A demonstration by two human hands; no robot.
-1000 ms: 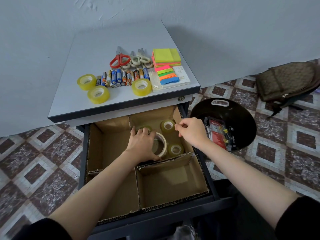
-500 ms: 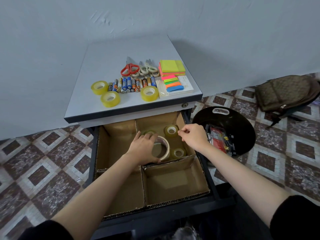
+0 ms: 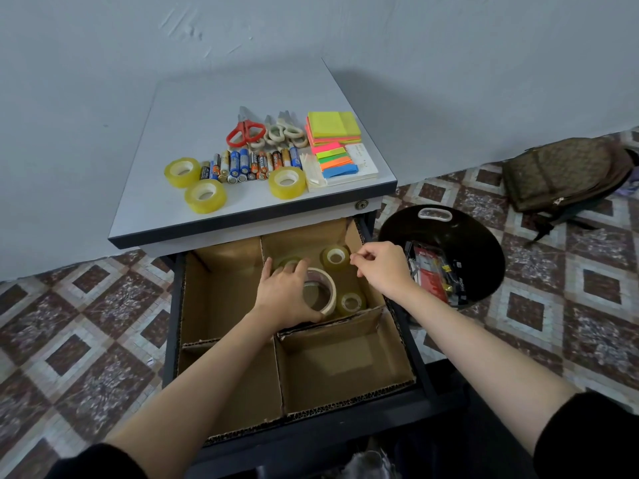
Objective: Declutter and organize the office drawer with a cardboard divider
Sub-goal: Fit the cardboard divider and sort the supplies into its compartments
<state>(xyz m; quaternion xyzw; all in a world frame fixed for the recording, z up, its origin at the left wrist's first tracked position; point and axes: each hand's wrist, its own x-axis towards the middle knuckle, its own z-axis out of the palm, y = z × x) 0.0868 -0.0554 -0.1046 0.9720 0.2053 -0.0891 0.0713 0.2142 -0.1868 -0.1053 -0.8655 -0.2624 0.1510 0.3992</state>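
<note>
Looks like a small office or home-office corner: a grey lockable drawer cabinet (image 3: 224,108) against a bare wall (image 3: 103,63), topped with tape rolls (image 3: 205,196), batteries (image 3: 242,165), scissors (image 3: 245,133) and sticky notes (image 3: 332,126); a backpack (image 3: 567,174) and black bin (image 3: 484,250) sit on the patterned tile floor (image 3: 86,305)

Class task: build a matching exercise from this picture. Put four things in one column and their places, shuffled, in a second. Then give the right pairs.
Things
1. batteries
2. white tape
3. bin
4. backpack

Places
A. floor, far right
B. drawer, back right compartment, in the left hand
C. cabinet top
D. floor, right beside the drawer

Pairs: 1-C, 2-B, 3-D, 4-A
</note>
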